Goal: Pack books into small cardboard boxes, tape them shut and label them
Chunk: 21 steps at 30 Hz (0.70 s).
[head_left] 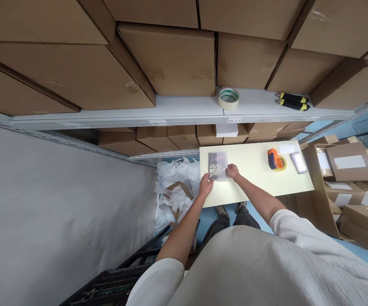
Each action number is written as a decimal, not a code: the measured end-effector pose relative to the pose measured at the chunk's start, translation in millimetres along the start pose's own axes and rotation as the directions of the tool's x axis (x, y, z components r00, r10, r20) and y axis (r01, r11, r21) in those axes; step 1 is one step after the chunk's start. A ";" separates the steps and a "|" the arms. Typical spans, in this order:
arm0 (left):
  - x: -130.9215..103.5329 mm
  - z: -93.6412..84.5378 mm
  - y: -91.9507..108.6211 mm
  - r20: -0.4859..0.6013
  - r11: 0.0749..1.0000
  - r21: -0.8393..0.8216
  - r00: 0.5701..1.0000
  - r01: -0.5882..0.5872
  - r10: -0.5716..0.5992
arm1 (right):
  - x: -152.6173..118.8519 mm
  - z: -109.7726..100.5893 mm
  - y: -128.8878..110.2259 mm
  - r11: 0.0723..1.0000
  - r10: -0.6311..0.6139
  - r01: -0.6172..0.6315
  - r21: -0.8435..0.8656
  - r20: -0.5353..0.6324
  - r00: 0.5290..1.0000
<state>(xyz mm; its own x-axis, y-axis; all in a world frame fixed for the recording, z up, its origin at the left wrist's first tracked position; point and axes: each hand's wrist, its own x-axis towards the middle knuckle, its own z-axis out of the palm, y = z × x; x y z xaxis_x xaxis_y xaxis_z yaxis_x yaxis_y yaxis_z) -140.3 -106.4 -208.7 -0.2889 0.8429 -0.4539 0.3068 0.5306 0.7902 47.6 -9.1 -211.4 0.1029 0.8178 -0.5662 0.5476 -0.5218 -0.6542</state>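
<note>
A flat rectangular packet (218,165) in what looks like clear plastic lies on the pale yellow table (250,187). Its left part is dark, its right part is greyish, and small pale marks show near the bottom. My left hand (206,185) pinches its lower left corner, fingers closed. At the lower right edge, my right hand (233,171) holds the packet between thumb and fingers. The fingertips are small in view, and what lies under the packet is hidden.
An orange and blue tape dispenser (274,160) and a blurred phone-like object (299,163) lie on the table's right. Above, a shelf (186,106) bears cardboard boxes, a tape roll (229,98) and black-yellow cutters (294,101). White wrapping (179,176) lies left; boxes (351,161) stand right.
</note>
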 end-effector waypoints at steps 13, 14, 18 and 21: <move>5.9 -25.4 -7.9 0.100 0.968 0.178 0.982 -0.176 0.160 | 21.7 29.2 -40.4 0.991 0.047 -0.050 -0.126 -0.025 0.999; 6.0 -25.2 -8.2 0.102 0.969 0.173 0.981 -0.178 0.162 | 21.6 28.1 -40.5 0.990 0.035 -0.038 -0.135 -0.025 0.999; 7.3 -25.1 -8.5 0.089 0.976 0.141 0.984 -0.167 0.155 | 19.0 22.2 -38.0 0.990 -0.016 0.013 -0.144 -0.017 1.000; 7.1 -25.1 -6.9 0.093 0.975 0.142 0.983 -0.172 0.160 | 14.1 17.3 -34.2 0.993 -0.026 0.025 -0.113 -0.009 1.000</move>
<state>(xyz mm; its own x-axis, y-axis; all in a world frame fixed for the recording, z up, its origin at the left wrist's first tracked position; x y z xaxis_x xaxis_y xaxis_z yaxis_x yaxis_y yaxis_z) -167.2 -106.2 -207.1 -0.1505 0.9216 -0.3578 0.4778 0.3846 0.7898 16.0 16.1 -205.6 0.0958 0.8334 -0.5443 0.6405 -0.4701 -0.6072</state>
